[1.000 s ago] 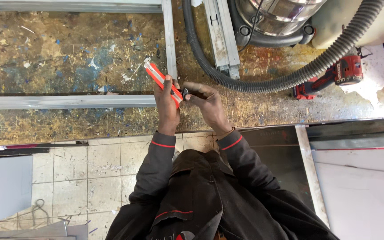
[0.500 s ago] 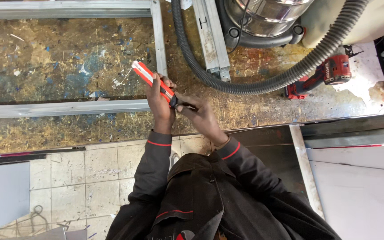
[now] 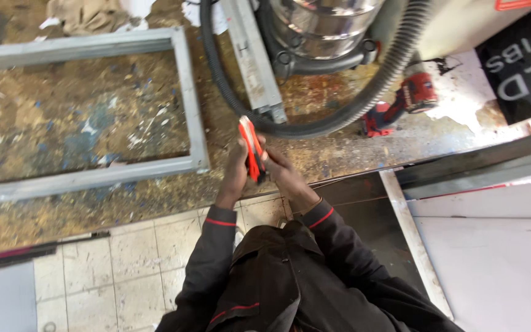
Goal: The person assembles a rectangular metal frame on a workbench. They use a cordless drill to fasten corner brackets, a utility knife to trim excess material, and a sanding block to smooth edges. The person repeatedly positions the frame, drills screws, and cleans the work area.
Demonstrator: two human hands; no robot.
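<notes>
Head view: both hands grip the orange knife between them.

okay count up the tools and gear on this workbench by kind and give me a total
Orange utility knife, held in left hand and right hand: 1
Red cordless drill: 1
Steel vacuum canister: 1
Ribbed grey hose: 1
Grey metal frame: 1
Total: 5

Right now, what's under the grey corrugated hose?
The hose lies over the stained, paint-flecked worktop and crosses a grey metal bar. Its far end runs behind the steel vacuum drum, hidden. The red drill sits beside it, not underneath.
</notes>
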